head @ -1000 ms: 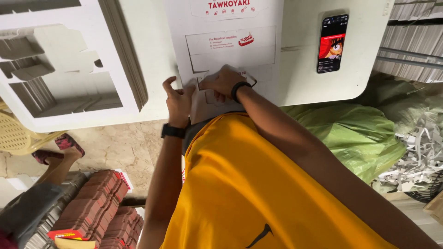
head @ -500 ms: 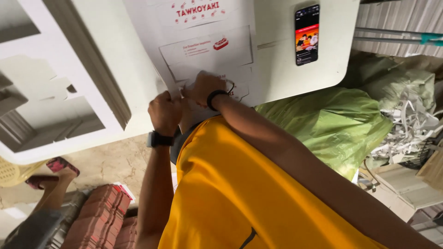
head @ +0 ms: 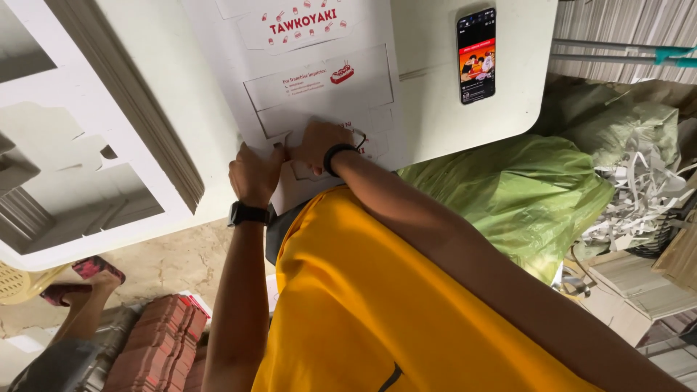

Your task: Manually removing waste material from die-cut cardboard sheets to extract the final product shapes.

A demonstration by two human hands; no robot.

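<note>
We've got the flat box blank (head: 319, 80) lying on the table (head: 450, 123), near its edge. Our left hand (head: 254, 174) sits at the blank's near-left edge; right hand (head: 323, 145) rests on the blank just beside it, to the right. Phone (head: 476, 56) lies on the table, right of the blank, apart from it. Stack of blanks (head: 134, 109) sits on the table left of the blank, w/ cut-out sheets (head: 65, 181) further left. Bag (head: 523, 196) lies below the table edge, right of us; paper strips (head: 646, 196) right of the bag. Another person's foot (head: 83, 276) is on the floor, lower left.
</note>
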